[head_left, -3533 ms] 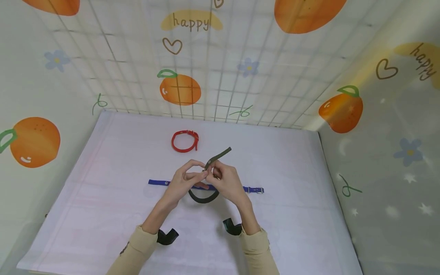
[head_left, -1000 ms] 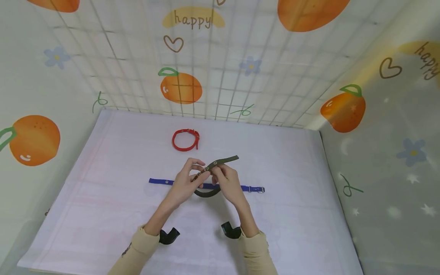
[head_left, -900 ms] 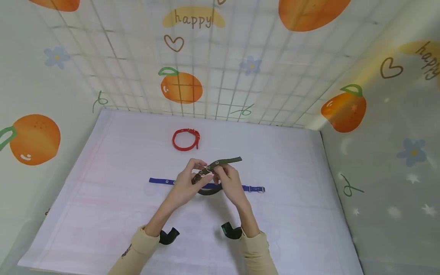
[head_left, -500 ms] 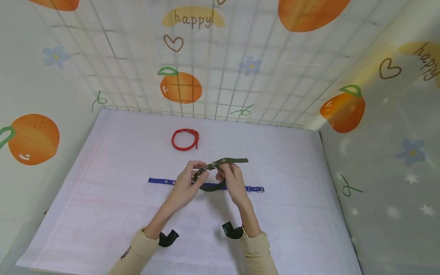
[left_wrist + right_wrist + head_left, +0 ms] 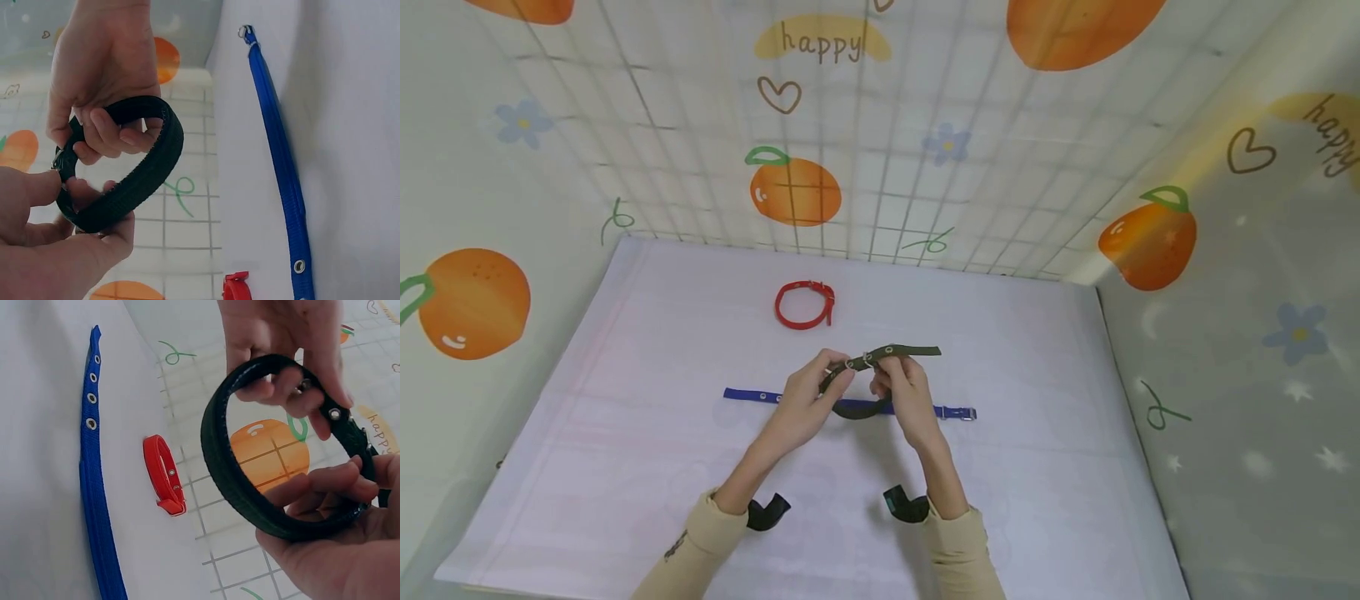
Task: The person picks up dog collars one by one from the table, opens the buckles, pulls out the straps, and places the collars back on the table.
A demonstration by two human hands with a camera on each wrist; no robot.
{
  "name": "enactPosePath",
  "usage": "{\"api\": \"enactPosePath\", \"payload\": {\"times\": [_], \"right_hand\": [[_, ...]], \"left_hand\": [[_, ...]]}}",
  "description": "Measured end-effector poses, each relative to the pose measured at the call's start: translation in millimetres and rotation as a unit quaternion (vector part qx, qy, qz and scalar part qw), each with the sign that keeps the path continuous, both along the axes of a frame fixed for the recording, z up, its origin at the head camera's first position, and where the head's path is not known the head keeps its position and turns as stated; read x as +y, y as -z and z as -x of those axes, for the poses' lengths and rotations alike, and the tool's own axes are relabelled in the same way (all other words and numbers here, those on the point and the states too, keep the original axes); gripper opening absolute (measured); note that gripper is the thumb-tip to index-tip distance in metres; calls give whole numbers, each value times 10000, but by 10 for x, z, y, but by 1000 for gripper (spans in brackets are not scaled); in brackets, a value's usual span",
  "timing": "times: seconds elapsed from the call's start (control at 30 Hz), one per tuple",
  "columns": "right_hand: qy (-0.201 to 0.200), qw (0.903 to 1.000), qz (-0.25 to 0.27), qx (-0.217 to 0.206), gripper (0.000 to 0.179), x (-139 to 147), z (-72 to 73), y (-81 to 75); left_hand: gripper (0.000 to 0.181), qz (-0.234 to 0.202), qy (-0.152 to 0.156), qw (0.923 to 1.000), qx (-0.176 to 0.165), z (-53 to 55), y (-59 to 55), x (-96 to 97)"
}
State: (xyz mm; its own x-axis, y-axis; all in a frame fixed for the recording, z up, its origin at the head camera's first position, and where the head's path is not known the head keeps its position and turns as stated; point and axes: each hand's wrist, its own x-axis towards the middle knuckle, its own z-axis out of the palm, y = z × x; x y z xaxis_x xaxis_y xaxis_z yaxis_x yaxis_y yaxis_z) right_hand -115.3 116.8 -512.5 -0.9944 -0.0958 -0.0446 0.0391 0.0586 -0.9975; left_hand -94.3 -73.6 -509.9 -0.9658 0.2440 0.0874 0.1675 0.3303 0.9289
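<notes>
Above the table both hands hold a dark green collar, bent into a loop with metal eyelets and a buckle. My left hand pinches its left side between thumb and fingers. With curled fingers my right hand grips the collar by the buckle, and the strap's free end points right past it. Under the hands a blue collar lies stretched out flat, its middle partly covered in the head view. Farther back sits a red collar, buckled into a ring.
A white cloth covers the table. Behind it rises a wall hanging printed with oranges and a grid. Black curved pieces stick out at both wrists.
The green strap's free end has swung from pointing up to lying nearly level toward the right. The buckle has come into view. Over the last half second the hands barely move.
</notes>
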Motion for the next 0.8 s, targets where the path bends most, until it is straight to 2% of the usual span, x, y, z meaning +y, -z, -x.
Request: {"api": "enactPosePath", "payload": {"times": [0.1,0.27,0.43,0.57,0.8], "right_hand": [[-9,10000,33,18,28,-2,-5,-17],[-73,9997,220,50,29,-14,-11,-39],[-147,9995,251,117,29,-34,-19,-61],[-108,9987,463,196,29,-41,-11,-66],[-111,9969,748,225,25,-35,5,-75]], "left_hand": [[28,-122,-2,9998,-126,-4,-16,-1],[28,-333,-189,9987,-325,-17,-28,12],[28,-489,-325,9973,-440,-25,-18,12],[27,-700,-410,9952,-540,-27,-4,8],[27,-763,-359,9949,-548,-27,1,-4]]}}
